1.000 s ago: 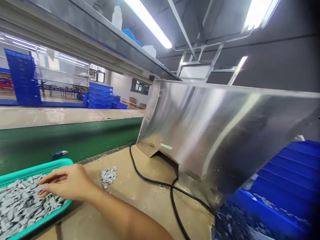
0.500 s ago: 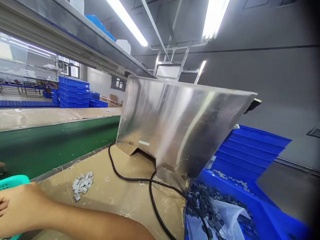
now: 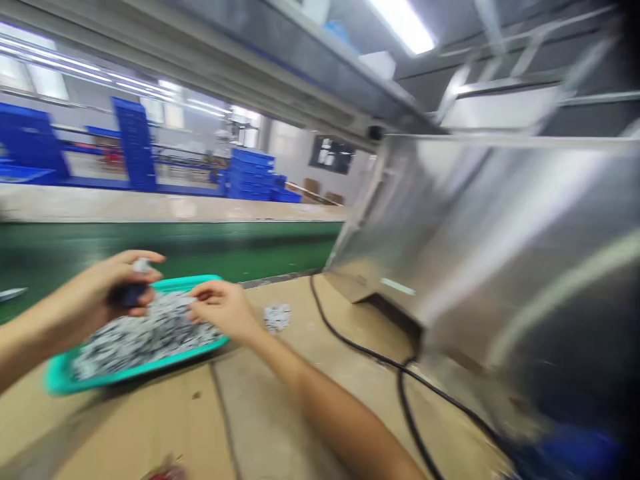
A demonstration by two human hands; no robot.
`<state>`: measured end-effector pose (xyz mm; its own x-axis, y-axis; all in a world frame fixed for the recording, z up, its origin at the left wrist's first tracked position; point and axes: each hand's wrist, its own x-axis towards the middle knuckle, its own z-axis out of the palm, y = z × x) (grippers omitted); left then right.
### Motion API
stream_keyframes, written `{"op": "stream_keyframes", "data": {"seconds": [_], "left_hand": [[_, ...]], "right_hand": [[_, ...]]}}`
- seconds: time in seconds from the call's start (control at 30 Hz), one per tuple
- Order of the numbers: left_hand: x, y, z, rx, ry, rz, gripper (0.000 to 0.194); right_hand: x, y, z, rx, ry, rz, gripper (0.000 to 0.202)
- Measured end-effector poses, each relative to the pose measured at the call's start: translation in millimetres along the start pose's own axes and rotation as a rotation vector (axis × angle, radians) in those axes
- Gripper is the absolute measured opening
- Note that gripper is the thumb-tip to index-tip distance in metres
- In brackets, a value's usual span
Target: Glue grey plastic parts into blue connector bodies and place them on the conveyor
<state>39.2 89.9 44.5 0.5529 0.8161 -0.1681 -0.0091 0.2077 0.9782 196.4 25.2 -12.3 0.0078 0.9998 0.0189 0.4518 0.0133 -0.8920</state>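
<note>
My left hand (image 3: 120, 283) is raised over the left part of a teal basket (image 3: 135, 373). Its fingers are curled round a small dark object (image 3: 129, 295), and a pale bit (image 3: 141, 265) shows by the fingertips. Motion blur hides what kind of object it is. The basket holds a heap of small grey flat pieces (image 3: 155, 333). Over the basket's right side, my right hand (image 3: 223, 310) is closed in a pinch, thumb against fingers. Whatever it may hold is too blurred to make out.
A small pile of grey pieces (image 3: 277, 317) lies right of the basket. A black cable (image 3: 360, 348) runs across the tabletop before a big sheet-metal housing (image 3: 450, 267). Behind the table is a green conveyor belt (image 3: 280, 250); an overhead shelf (image 3: 300, 60) crosses above.
The view has swung left, bringing the whole basket and both hands into sight. The blue bin of dark pieces at the right has mostly left the picture.
</note>
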Motion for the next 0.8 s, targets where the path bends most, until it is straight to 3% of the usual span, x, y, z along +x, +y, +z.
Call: {"op": "stream_keyframes", "data": {"seconds": [0.1, 0.2, 0.33, 0.43, 0.5, 0.7, 0.8], "left_hand": [[-41.0, -13.2, -7.2, -0.272, -0.152, -0.006, 0.049], [-66.5, -30.8, -14.1, -0.252, -0.171, 0.013, 0.052], [-79.0, -47.2, -24.0, -0.155, -0.197, 0.091, 0.045], [-80.4, -53.2, -29.0, -0.168, -0.212, -0.008, 0.038], [-80.7, -55.6, -30.5, -0.168, -0.208, -0.035, 0.037], [-82.0, -59.6, -28.0, -0.123, -0.205, 0.006, 0.04], [-84.2, -59.7, -29.3, -0.108, -0.175, -0.002, 0.044]], "right_hand": [[-9.5, -20.0, 5.6, 0.003, 0.043, -0.161, 0.05], [-21.3, -36.3, 17.0, -0.209, 0.08, -0.417, 0.043], [-32.5, -42.7, 40.0, -0.401, 0.123, -0.603, 0.029], [-35.2, -40.8, 50.2, -0.568, 0.271, -0.822, 0.017], [-36.5, -38.7, 51.8, -0.686, 0.348, -0.922, 0.019], [-42.9, -33.6, 48.4, -0.858, 0.332, -1.001, 0.018], [-50.9, -33.2, 47.2, -0.774, 0.308, -0.914, 0.017]]}}
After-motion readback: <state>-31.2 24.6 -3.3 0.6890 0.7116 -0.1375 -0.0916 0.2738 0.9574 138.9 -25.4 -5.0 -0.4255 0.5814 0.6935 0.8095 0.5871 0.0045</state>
